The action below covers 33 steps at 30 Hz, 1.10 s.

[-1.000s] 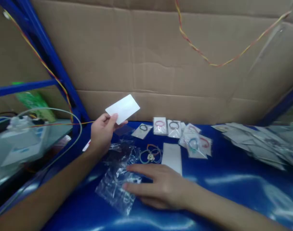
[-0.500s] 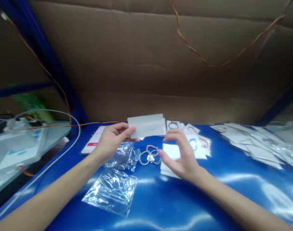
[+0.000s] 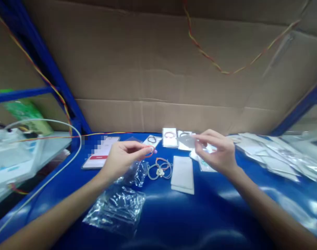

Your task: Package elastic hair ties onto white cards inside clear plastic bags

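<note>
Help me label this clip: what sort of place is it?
Probably a small packing bench in a warehouse or workshop. A blue table backed by cardboard holds bagged bands, loose plastic bags, a card stack and a heap of packets.

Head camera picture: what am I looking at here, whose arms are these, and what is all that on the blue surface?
There is no machine: these are a person's two bare hands, filmed by a camera worn on the head, looking forward and down. The left hand pinches a small red hair tie. The right hand holds a pale card, blurred here, at its fingertips. On the blue table lie crumpled clear plastic bags, a bundle of loose hair ties, a stack of white cards, and carded hair ties in packets along the back. A phone lies at the left, and a heap of flat packets at the right. Brown cardboard forms the back wall.
</note>
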Available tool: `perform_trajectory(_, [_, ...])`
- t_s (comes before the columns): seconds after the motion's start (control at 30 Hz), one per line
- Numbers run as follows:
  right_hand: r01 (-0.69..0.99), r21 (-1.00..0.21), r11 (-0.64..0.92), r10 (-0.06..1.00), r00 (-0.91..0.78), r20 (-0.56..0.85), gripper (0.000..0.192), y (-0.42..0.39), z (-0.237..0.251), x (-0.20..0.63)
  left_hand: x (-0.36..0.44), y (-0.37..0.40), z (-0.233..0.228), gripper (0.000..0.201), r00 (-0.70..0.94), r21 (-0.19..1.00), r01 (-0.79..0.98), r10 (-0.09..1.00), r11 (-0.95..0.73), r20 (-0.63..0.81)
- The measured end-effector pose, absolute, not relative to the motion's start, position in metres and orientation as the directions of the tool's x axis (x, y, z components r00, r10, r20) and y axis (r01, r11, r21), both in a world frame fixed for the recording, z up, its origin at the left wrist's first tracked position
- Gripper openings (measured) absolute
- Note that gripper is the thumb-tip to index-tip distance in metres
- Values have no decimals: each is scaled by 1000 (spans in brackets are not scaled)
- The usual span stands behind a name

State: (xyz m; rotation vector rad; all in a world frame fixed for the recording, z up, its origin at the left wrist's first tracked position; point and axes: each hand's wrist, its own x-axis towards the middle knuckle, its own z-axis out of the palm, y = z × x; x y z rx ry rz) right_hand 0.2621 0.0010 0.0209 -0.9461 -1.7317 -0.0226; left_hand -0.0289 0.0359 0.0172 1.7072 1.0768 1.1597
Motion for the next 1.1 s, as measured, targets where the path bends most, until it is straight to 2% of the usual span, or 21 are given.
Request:
perform_trajectory(0.07, [615,-262,744,572,-383,725,24,-6,21,263,-30,36,15,16,253,868,283,904,-409,344])
perform_trajectory(0.13, [630,-231,742,642,-567,517,24,-12,19,259,-31,34,12,16,297,792,352,862,-500,412])
perform_trajectory(0.2, [672,-260,693,718,-614,327,20,-17,18,254,-31,32,10,17,326,711,405,817,-575,476])
perform_trajectory(0.27, [690,-298,659,752,-618,229,24,-19,19,249,-30,29,8,16,363,643,424,770,-638,524])
perform_trajectory(0.4, [706,-294,645,765,-593,252,33,-16,19,246,-26,24,4,18,455,610,407,731,-679,509])
perform_trajectory(0.57, [694,-271,668,739,-572,356,25,-7,5,246,-25,25,4,28,579,552,452,701,-701,417])
perform_trajectory(0.73, [716,-167,678,704,-567,428,21,18,-7,239,-32,32,8,19,568,432,535,688,-726,452])
perform_trajectory(0.8, [735,-136,664,708,-561,428,25,35,-8,229,-36,38,8,15,559,368,585,688,-723,464])
perform_trajectory(0.9, [744,-50,667,709,-612,351,39,62,-8,205,-42,47,6,16,548,248,660,681,-709,486])
perform_trajectory(1.03, [742,-40,670,712,-626,319,70,92,-12,170,-49,58,2,18,509,184,708,674,-681,535])
perform_trajectory(1.1, [735,-39,677,714,-642,279,56,100,-13,158,-52,61,1,17,498,175,716,671,-675,550])
